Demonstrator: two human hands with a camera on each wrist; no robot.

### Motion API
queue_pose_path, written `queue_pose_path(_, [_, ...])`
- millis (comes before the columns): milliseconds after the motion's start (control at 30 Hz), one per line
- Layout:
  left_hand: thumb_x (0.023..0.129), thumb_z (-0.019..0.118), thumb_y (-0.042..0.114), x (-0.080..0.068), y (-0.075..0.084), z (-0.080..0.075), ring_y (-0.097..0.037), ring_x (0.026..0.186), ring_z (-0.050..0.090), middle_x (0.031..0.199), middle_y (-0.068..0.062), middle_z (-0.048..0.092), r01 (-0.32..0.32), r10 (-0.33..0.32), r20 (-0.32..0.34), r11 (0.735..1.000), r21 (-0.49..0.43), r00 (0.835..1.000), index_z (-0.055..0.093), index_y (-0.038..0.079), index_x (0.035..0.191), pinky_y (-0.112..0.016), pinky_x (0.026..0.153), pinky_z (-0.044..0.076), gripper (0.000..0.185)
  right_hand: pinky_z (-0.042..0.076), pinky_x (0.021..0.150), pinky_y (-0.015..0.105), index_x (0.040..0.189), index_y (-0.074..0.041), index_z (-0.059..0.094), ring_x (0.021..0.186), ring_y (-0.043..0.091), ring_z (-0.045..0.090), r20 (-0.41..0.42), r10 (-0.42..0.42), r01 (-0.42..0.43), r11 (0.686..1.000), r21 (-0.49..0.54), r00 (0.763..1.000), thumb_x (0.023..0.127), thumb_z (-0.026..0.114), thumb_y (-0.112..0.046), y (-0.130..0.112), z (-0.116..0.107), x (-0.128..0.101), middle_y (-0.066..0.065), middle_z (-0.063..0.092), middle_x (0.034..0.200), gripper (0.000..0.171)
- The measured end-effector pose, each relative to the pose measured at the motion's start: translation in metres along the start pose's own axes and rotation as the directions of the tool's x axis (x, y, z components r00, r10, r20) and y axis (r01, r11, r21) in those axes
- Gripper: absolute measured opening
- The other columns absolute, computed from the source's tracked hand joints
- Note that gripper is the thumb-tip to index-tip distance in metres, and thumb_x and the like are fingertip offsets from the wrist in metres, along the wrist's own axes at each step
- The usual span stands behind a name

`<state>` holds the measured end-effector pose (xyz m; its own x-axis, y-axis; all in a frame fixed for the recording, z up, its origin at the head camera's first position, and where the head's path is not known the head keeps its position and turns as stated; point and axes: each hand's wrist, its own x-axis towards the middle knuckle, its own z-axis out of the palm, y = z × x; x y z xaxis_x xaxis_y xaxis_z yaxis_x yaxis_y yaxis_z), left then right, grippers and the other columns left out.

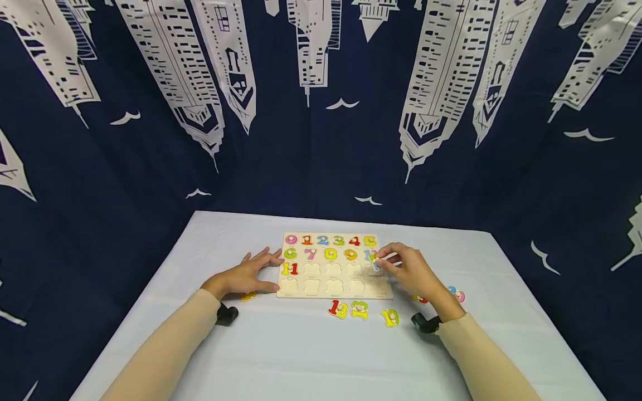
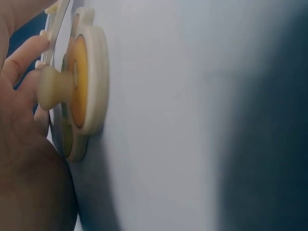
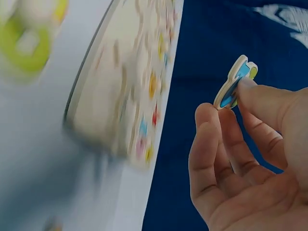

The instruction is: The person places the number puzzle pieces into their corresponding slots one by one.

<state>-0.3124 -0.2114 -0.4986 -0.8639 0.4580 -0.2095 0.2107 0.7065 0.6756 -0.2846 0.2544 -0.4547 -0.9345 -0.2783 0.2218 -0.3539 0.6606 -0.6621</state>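
Observation:
A wooden number puzzle board (image 1: 321,288) lies on the white-covered table, its top two rows filled and an 11 (image 1: 289,269) in the third row. My left hand (image 1: 258,266) lies flat at the board's left edge, fingers straight and touching it. In the left wrist view a yellow pegged piece (image 2: 82,91) lies on the cloth right beside my left hand (image 2: 24,125). My right hand (image 1: 390,259) pinches a blue-and-green number piece (image 1: 373,258) at the board's right side, over the end of the second row. The right wrist view shows this piece (image 3: 235,83) held between fingertips (image 3: 250,94), off the blurred board (image 3: 125,82).
Loose number pieces lie in front of the board: a red-yellow 13 (image 1: 338,308), a yellow-green piece (image 1: 359,309) and a yellow 19 (image 1: 390,317). More pieces (image 1: 456,294) lie right of my right wrist. A dark blue curtain with white towers surrounds the table.

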Motion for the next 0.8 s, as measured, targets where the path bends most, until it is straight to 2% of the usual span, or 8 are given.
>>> queue_pose_path(167, [0.097,0.094,0.047,0.002,0.0,0.002,-0.035,0.187,-0.003,0.198,0.006,0.02,0.008,-0.008,0.002,1.0,0.005,1.0,0.061,0.031,0.165,-0.068,0.148,-0.016,0.078,0.066,0.086,0.026,0.118,-0.009,0.08,0.112,0.03,0.086,0.092,-0.061,0.056,0.997,0.056,0.994,0.11,0.084,-0.018,-0.015,0.029,0.02,0.011,0.085,0.124,0.013])
queue_pose_path(367, [0.097,0.094,0.047,0.004,0.002,0.001,-0.035,0.187,-0.002,0.198,0.005,0.02,0.0,0.0,-0.001,1.0,0.011,1.0,0.061,0.03,0.166,-0.068,0.148,-0.016,0.079,0.065,0.084,0.023,0.113,-0.01,0.081,0.106,0.021,0.083,0.19,-0.116,0.098,0.99,0.101,0.975,0.106,0.085,-0.011,-0.033,0.066,0.045,0.008,0.085,0.12,0.008])
queue_pose_path(567, [0.097,0.094,0.045,0.001,0.002,0.002,-0.036,0.187,-0.001,0.198,0.004,0.021,-0.005,0.005,-0.007,1.0,0.01,1.0,0.061,0.029,0.167,-0.068,0.149,-0.015,0.079,0.061,0.088,0.022,0.113,-0.011,0.083,0.096,0.008,0.072,0.285,-0.126,0.123,0.992,0.029,0.95,0.107,0.084,-0.01,-0.044,0.096,0.061,0.0,0.082,0.112,0.006])
queue_pose_path(800, [0.097,0.094,0.045,-0.001,0.002,0.002,-0.038,0.187,0.001,0.197,0.002,0.022,-0.017,0.017,-0.016,1.0,0.013,1.0,0.061,0.027,0.165,-0.07,0.148,-0.014,0.078,0.059,0.087,0.023,0.11,-0.016,0.086,0.093,0.007,0.067,0.281,-0.112,0.131,0.99,-0.051,0.953,0.106,0.085,-0.01,-0.053,0.111,0.07,-0.004,0.079,0.107,0.007])
